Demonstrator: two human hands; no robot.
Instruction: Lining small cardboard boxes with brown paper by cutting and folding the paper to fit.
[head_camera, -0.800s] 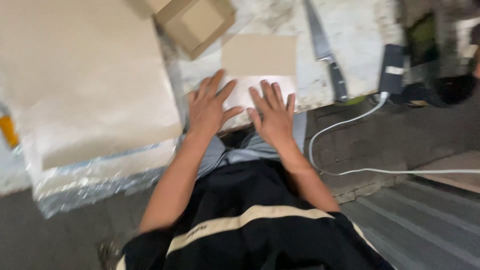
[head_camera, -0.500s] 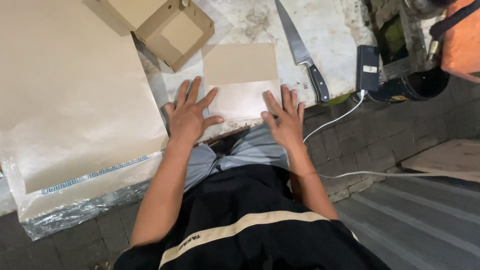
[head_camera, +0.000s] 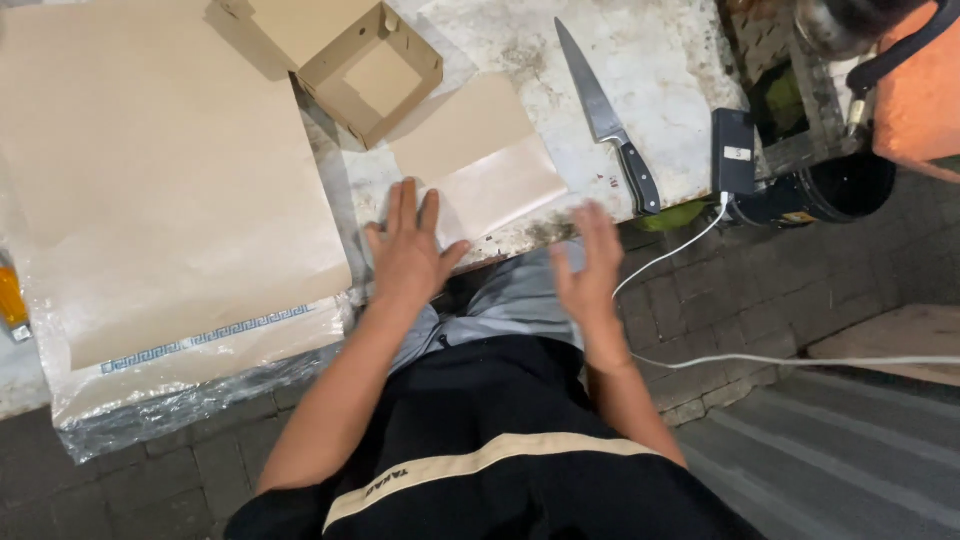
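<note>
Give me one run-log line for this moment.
left hand: open, flat on brown paper sheet | right hand: open, raised beside sheet edge | nearby: open cardboard box, knife

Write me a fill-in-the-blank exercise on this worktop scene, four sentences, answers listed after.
1. The left hand lies flat, fingers spread, on a sheet of brown ____.
2. The right hand is raised off the worktop and holds ____.
3. The knife has a handle coloured ____.
4. The open cardboard box stands to the ____ of the knife as the camera shows it.

Missing words: paper; nothing; black; left
</note>
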